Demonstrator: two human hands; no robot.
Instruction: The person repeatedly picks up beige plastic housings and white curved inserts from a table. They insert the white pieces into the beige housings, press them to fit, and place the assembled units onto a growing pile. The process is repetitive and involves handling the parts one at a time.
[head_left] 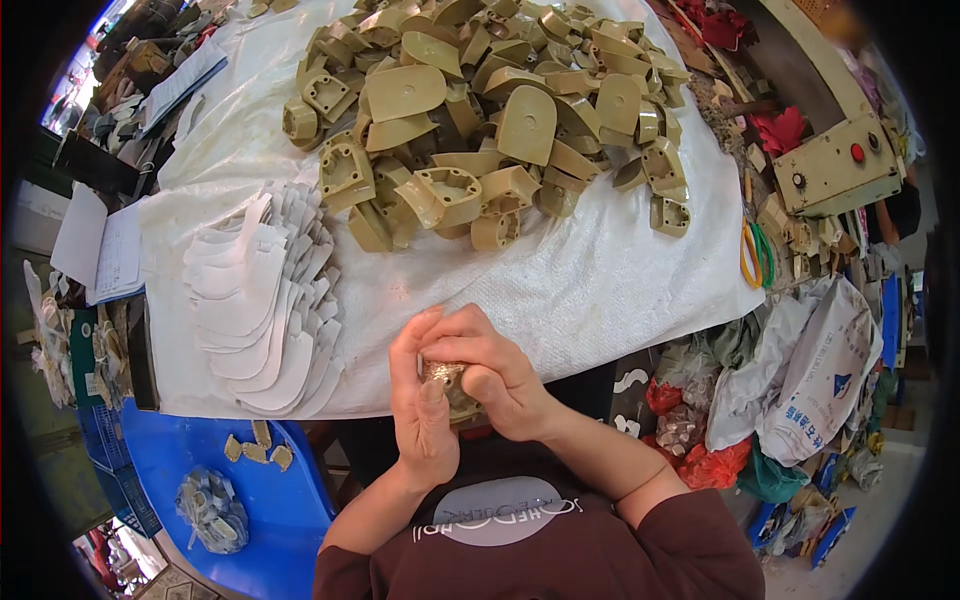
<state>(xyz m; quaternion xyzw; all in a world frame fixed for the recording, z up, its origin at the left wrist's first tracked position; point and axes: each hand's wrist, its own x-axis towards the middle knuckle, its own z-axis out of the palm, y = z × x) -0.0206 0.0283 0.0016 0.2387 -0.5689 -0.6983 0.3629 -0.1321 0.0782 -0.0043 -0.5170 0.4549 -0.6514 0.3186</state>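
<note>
In front of my chest my left hand [418,420] and my right hand [497,372] close together around a shoe heel [460,402]. Its shiny golden covering and hollowed underside show between the thumbs; the fingers hide the rest. Beyond my hands, a big heap of olive-tan shoe heels [405,93] lies on the white woven sheet [590,270] over the table. Some heels have their hollow, holed ends turned up. To the left of my hands, overlapping white cut pieces [250,300] are fanned out in a stack.
At the lower left, a blue plastic stool or chair [290,520] carries a few small tan pieces [255,452] and a bag of grey pieces [212,510]. An open notebook [118,250] lies left. A control box [840,168], rubber bands [757,255] and bags [820,370] are at right.
</note>
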